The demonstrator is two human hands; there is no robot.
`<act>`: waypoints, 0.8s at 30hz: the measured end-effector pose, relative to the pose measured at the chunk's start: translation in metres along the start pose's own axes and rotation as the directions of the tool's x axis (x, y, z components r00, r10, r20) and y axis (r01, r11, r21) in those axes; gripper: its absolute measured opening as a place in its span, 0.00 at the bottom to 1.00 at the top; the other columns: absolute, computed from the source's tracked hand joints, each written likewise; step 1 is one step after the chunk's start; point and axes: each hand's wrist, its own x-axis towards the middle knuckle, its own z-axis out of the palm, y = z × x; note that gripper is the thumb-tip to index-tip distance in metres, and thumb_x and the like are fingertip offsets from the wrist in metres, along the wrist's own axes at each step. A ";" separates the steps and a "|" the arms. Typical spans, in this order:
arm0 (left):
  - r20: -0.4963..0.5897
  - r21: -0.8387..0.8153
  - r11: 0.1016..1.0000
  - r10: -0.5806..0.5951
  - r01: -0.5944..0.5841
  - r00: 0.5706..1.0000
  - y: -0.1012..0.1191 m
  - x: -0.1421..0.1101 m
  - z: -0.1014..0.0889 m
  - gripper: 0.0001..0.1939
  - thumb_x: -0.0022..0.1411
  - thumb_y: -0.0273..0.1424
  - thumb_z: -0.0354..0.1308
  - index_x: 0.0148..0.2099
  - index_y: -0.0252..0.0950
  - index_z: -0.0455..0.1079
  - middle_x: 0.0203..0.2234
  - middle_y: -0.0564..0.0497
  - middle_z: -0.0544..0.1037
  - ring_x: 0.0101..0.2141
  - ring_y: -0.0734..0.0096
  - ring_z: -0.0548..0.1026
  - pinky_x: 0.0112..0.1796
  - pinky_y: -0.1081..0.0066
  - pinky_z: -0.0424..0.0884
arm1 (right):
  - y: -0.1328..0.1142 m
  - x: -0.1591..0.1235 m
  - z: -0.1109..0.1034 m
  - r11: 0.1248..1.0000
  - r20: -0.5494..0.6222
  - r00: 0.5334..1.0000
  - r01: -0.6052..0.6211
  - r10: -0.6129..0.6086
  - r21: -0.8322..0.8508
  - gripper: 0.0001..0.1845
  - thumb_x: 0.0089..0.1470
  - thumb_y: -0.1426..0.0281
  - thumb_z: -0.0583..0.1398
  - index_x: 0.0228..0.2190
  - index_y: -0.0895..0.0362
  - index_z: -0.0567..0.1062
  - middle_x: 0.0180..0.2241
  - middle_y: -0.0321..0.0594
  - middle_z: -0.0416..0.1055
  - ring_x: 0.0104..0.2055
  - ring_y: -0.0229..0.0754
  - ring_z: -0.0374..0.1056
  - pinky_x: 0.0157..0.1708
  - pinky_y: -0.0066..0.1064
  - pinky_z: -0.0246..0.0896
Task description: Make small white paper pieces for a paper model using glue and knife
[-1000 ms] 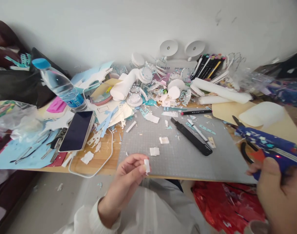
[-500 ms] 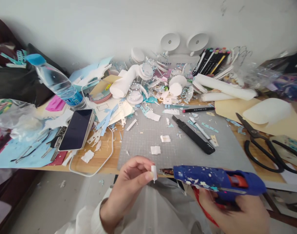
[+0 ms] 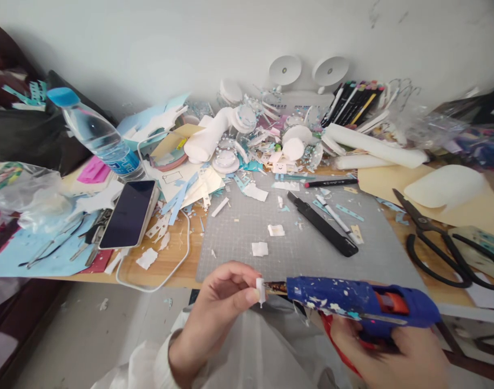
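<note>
My left hand (image 3: 224,300) pinches a small white foam piece (image 3: 260,290) between thumb and fingertips, just below the front edge of the grey cutting mat (image 3: 303,243). My right hand (image 3: 396,356) grips a blue glue gun (image 3: 360,302) speckled with dried glue. Its metal nozzle touches the right side of the white piece. Two more small white pieces (image 3: 259,248) lie on the mat above my left hand.
A black utility knife (image 3: 323,224), a white pen and a black marker lie on the mat. Black scissors (image 3: 441,243) are at the right, a phone (image 3: 128,213) and water bottle (image 3: 96,135) at the left. Foam rolls, markers and paper scraps crowd the back.
The glue gun swung in from the right edge to the table's front, and its nozzle has closed the gap to the white piece. My left hand dropped slightly.
</note>
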 end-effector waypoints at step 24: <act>-0.088 0.007 1.000 0.025 -0.024 0.996 -0.001 0.004 -0.001 0.08 0.53 0.33 0.71 0.37 0.40 0.79 0.25 0.55 0.76 0.29 0.79 0.71 0.34 0.79 0.67 | 0.018 0.004 -0.019 0.969 0.068 0.973 0.228 -0.222 -0.100 0.07 0.48 0.65 0.62 0.30 0.54 0.71 0.17 0.31 0.72 0.16 0.38 0.70 0.16 0.20 0.67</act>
